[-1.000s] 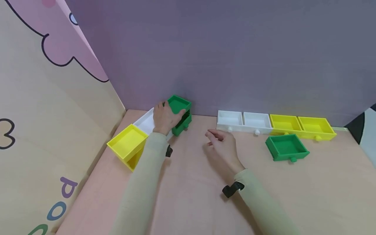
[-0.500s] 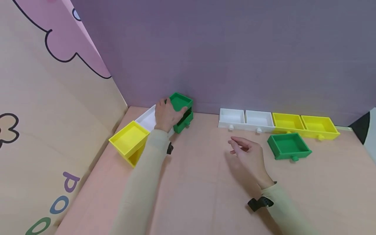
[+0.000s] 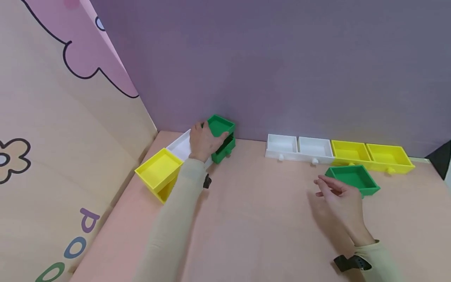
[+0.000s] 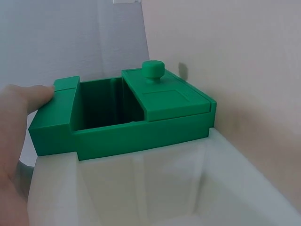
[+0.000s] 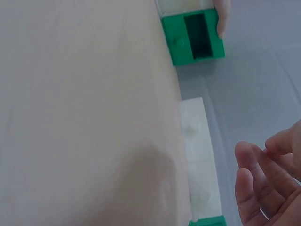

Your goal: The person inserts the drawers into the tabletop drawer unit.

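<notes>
My left hand (image 3: 204, 143) grips the green drawer case (image 3: 221, 124) at the left, thumb on its near side. In the left wrist view this case (image 4: 141, 139) has one drawer with a round knob (image 4: 153, 69) in it and one bare slot. It adjoins a white case (image 3: 181, 145), with a yellow case (image 3: 160, 166) beyond that. My right hand (image 3: 345, 203) hovers with loosely bent fingers, holding nothing, just left of a loose green drawer (image 3: 356, 177) and partly hiding its near side. The right wrist view shows these fingers (image 5: 263, 188) apart from any object.
Two white drawers (image 3: 297, 147) and two yellow drawers (image 3: 371, 156) stand in a row along the back wall (image 3: 282, 70). A patterned side wall (image 3: 70, 137) borders the pink tabletop (image 3: 253, 223) at the left.
My right hand has moved right across the tabletop, from the middle to beside the loose green drawer. The left hand keeps its grip on the green case. The head view has shifted slightly.
</notes>
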{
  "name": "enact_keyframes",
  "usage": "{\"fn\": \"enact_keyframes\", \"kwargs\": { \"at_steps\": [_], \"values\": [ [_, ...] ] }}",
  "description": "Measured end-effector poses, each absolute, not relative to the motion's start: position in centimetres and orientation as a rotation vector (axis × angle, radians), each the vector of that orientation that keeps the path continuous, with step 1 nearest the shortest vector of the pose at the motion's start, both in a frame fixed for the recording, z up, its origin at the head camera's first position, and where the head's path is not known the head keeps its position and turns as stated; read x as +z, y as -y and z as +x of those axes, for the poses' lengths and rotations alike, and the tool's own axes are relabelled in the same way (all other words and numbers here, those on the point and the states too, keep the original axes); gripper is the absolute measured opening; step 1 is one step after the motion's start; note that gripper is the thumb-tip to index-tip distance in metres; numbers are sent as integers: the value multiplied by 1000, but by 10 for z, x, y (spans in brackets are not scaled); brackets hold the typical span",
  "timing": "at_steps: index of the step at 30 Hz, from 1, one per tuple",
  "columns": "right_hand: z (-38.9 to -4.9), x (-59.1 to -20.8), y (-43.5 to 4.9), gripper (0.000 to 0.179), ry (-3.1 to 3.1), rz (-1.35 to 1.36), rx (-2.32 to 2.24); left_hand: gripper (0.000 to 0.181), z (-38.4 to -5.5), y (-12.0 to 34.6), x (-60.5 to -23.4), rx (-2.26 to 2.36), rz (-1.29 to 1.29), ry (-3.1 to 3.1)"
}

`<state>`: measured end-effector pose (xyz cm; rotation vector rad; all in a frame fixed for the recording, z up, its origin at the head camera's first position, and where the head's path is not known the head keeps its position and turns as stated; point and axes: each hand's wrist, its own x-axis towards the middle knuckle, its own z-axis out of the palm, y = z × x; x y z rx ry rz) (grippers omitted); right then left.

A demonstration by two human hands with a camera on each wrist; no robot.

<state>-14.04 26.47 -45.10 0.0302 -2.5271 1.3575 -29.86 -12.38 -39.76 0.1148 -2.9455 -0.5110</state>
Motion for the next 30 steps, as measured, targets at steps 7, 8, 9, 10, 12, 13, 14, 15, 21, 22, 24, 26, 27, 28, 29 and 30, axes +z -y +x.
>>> {"fn": "enact_keyframes", "kwargs": {
  "at_steps": [7,8,9,10,12,13,14,15,21,22,24,26,27,28,29,30],
  "values": [
    [-135,-451,-283,38,2481,-28,1333,97,-297,115,-398,-530,104,2940],
    [-133,-451,-285,38,2471,-44,1328,97,-296,114,-398,-533,108,2938],
    [-130,-451,-287,38,2461,-64,1330,97,-295,114,-398,-537,114,2937],
    [-127,-451,-290,38,2456,-91,1326,96,-294,115,-399,-540,121,2939],
    [-120,-450,-297,38,2447,-163,1322,96,-291,115,-400,-547,117,2944],
    [-117,-451,-301,38,2443,-201,1312,96,-290,115,-400,-549,111,2946],
    [-114,-451,-306,38,2437,-238,1315,97,-290,115,-401,-546,102,2946],
    [-112,-452,-312,38,2427,-270,1320,97,-290,115,-401,-547,95,2944],
    [-113,-454,-335,40,2379,-358,1296,96,-290,119,-398,-530,87,2916],
    [-112,-455,-339,40,2377,-373,1293,96,-290,119,-398,-529,86,2920],
    [-111,-457,-348,42,2368,-411,1308,96,-290,119,-397,-536,88,2927],
    [-109,-460,-356,45,2387,-482,1312,97,-291,119,-397,-541,87,2933],
    [-109,-461,-360,47,2405,-514,1317,96,-290,119,-397,-543,86,2934],
    [-109,-462,-364,50,2435,-550,1323,96,-291,119,-397,-546,87,2933],
    [-110,-463,-368,53,2470,-585,1326,96,-291,119,-397,-550,90,2931],
    [-110,-463,-371,56,2511,-622,1325,96,-291,119,-397,-554,91,2930]
  ]
}}
